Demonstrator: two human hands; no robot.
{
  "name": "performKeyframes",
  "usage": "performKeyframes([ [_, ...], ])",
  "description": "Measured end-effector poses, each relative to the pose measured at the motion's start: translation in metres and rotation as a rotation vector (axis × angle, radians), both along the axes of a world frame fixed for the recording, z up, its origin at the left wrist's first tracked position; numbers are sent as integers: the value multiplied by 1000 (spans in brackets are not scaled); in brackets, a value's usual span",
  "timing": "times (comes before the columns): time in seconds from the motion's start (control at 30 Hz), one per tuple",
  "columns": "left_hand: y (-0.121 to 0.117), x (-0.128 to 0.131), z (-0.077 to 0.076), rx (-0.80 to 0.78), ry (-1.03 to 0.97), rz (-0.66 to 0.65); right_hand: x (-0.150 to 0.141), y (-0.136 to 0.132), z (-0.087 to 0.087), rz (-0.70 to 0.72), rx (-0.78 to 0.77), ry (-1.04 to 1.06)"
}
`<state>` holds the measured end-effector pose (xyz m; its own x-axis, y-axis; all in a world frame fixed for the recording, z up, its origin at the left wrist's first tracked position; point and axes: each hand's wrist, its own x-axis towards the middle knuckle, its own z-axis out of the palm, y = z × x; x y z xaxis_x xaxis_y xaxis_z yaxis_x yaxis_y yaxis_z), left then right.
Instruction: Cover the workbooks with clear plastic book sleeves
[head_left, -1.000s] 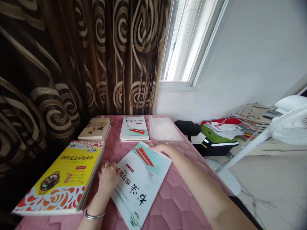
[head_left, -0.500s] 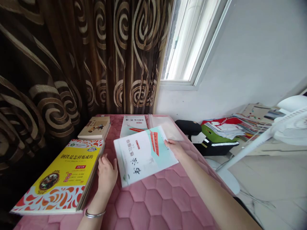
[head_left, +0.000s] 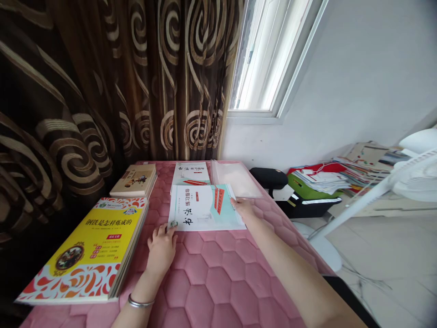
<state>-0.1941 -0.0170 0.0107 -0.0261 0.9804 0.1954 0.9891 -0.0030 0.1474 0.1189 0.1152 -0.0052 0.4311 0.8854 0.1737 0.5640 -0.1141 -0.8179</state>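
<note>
A dark brown curtain (head_left: 136,91) with tan swirls fills the left and centre background. A pale wall (head_left: 341,68) runs to the right. Below them, a quilted pink pad (head_left: 208,278) spreads across the foreground. Between curtain and wall is a bright window (head_left: 262,64). A white fan (head_left: 416,177) stands on the floor (head_left: 392,273) at the right.

On the pad's left side is a thick pile, a yellow book (head_left: 92,246) uppermost. At the centre, a white and teal booklet (head_left: 205,209) lies sideways to the viewer, its far edge overlapping a stack (head_left: 191,168) of similar ones. I cannot tell whether it is fully flat.

Right of the pad is a black box (head_left: 309,208) with a green top and papers over it. A clear sleeve (head_left: 234,180) lies just right of the stack; brown books (head_left: 133,180) sit to its left, behind the yellow one.

The hands are apart. The right hand (head_left: 244,212) grips the booklet's right edge, thumb on top. The left hand (head_left: 162,250) touches its near left corner; whether it pinches I cannot tell. A silver bracelet (head_left: 140,304) circles the left wrist.
</note>
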Motion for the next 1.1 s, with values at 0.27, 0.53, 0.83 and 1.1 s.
performKeyframes([
  [0.27, -1, 1, 0, 9, -12, -4, -19, -32, 29, 64, 92, -206],
  [0.53, -1, 3, -6, 99, 47, 2, -76, -105, 16, 608, 135, -421],
  [0.83, -3, 46, 0, 121, 25, -341, -79, -110, 7, 577, 100, -572],
  [1.1, 16, 76, 1, 122, 29, -388, -90, -107, 6, 577, 134, -680],
])
